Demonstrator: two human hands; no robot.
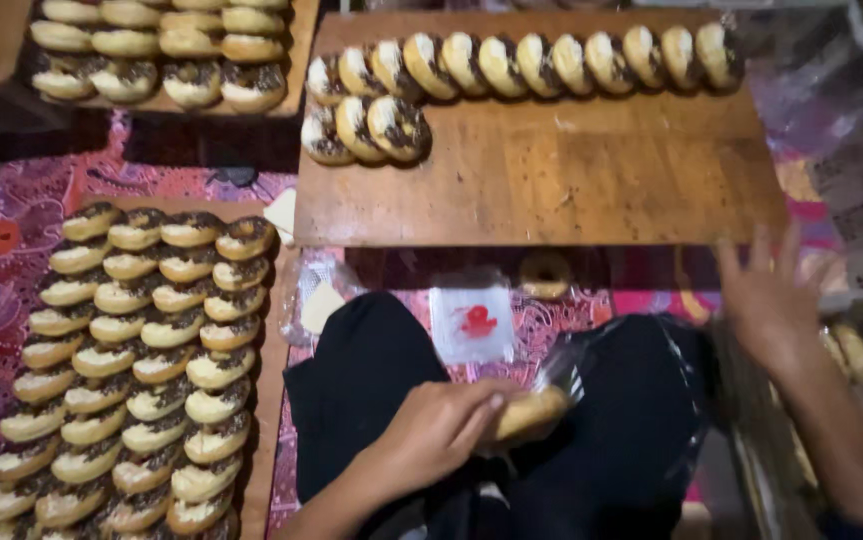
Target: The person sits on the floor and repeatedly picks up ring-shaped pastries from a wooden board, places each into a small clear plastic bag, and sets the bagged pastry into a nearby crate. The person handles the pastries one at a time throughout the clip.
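The largest thing before you is the wooden board point(551, 180) straight ahead, mostly bare, with a row of chocolate-topped doughnuts point(526, 62) leaning on edge along its far side and a short second row at its left end. To your left a long wooden tray point(269, 400) carries the biggest batch of doughnuts point(131, 370), packed in overlapping columns from near your knee up toward the board. A third tray point(301, 60) at the top left holds another stack of the same doughnuts, cut off by the frame edge. Under everything lies a patterned red and pink cloth point(1, 300).

Your dark trouser legs point(371, 390) fill the lower middle of the view. Between them and the board lies a small clear bag with a red mark point(472, 323), and just beyond it one lone doughnut point(545, 273) sits on the cloth, close under the board's near edge.

Your left hand point(441, 430) is curled around a single doughnut point(531, 412) over your lap, fingers gripping its near side, and its far end sits in the mouth of a clear plastic wrapper point(571, 370). Your right hand point(771, 300) is raised to the right of the board's near corner, blurred, with fingers spread and holding nothing that shows.
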